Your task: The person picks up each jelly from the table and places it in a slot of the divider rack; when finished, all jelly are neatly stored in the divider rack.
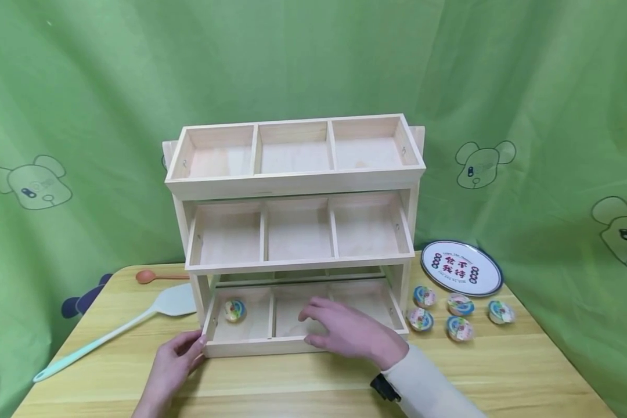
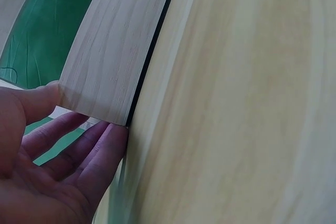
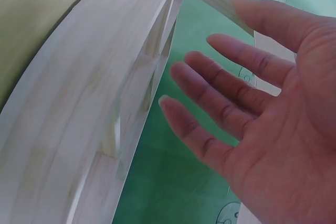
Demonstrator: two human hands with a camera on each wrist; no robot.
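Observation:
A wooden three-tier rack (image 1: 292, 184) stands on the table, each tier a tray split into three compartments. My left hand (image 1: 172, 363) holds the front left corner of the bottom tray (image 1: 256, 348); in the left wrist view the thumb is at one edge of the board end (image 2: 107, 72) and fingertips at the other. Over the bottom tray's middle and right compartments hovers my right hand (image 1: 350, 331), fingers spread and nothing in them. A small jelly cup (image 1: 234, 310) with a printed lid sits in the bottom left compartment. The right wrist view shows the bare palm (image 3: 283, 145) beside the rack.
Several more jelly cups (image 1: 460, 328) lie right of the rack, before an oval plate (image 1: 462, 268) with printed characters. At left lie a pale turner (image 1: 175, 300) with a mint handle and a brown spoon (image 1: 146, 277). Green curtain (image 1: 303, 58) hangs behind.

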